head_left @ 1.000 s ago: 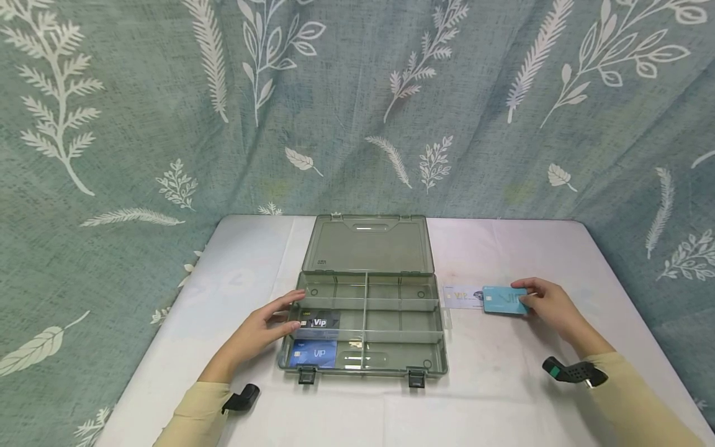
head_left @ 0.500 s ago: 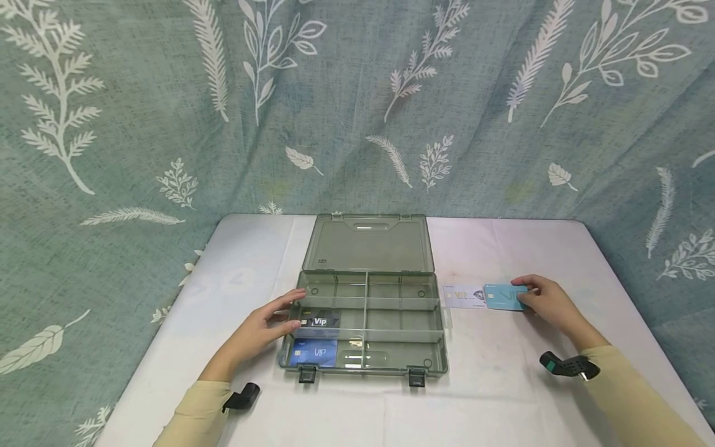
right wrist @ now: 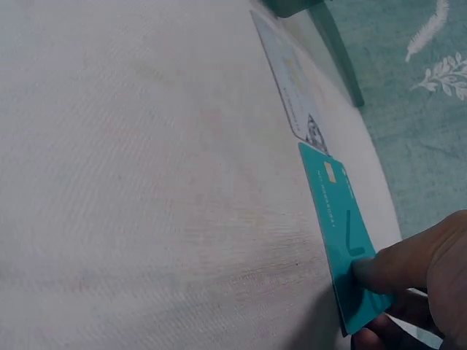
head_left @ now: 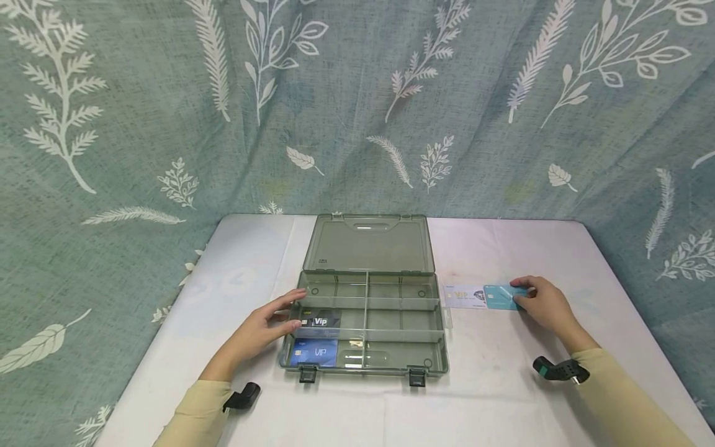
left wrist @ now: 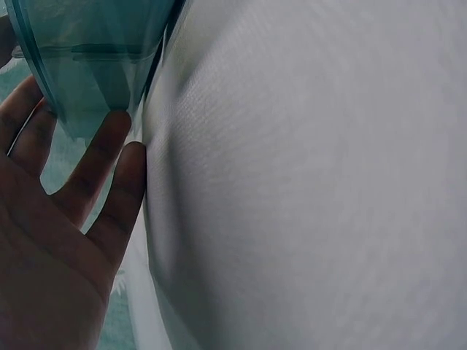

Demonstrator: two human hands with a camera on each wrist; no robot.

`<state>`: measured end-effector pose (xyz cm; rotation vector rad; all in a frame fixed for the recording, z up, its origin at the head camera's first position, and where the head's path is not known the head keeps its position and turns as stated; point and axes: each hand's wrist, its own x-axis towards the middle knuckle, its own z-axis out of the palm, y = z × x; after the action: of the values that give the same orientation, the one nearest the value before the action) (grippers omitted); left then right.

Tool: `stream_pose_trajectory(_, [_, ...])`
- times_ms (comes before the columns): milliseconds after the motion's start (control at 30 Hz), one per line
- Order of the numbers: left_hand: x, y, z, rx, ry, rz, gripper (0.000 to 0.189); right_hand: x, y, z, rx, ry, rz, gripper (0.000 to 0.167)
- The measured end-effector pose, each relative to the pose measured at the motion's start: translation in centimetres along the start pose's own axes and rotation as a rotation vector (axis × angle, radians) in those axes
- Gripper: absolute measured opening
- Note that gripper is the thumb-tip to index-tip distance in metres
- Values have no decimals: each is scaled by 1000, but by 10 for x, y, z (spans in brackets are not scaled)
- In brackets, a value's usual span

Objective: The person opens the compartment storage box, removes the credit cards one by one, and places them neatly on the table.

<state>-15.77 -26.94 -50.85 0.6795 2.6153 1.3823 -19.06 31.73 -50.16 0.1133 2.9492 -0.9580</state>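
Observation:
A teal VIP card [head_left: 499, 297] lies at the right, end to end with a white VIP card [head_left: 465, 297]. My right hand [head_left: 550, 310] holds its right end; in the right wrist view the thumb presses the top face and other fingers are at the edge below. My left hand [head_left: 257, 332] rests with spread fingers against the left wall of a grey-green clear plastic compartment box [head_left: 404, 321]. The box's lid [head_left: 368, 245] is tipped back. A black Vip card [head_left: 320, 321] lies in its middle left compartment, a blue VIP card [head_left: 314, 352] in the front left one.
Thin dividers [head_left: 365, 320] split the box into several compartments. Two dark latches [head_left: 417, 377] hang at its front. A clear tab sticks out from its right side. The white-covered table [head_left: 480, 385] meets a leaf-print green cloth [head_left: 346, 112] behind.
The teal card has shifted slightly away and now lies end to end with the white card. My right forearm and thumb have moved a little left. My left hand stays at the box.

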Motion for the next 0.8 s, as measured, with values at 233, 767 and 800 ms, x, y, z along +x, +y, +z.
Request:
stream_pose_trajectory(233, [1,0,0,1,1,3,58,-1,2,5,-20,46,-41,35])
stream_pose_trajectory(767, [1,-2,0,6,2,8,57,-4,4,9,-34,121,-63,46])
stream_pose_trajectory(800, [1,-2,0,5,2,8,57,-5,4,9,-36,124,-63,46])
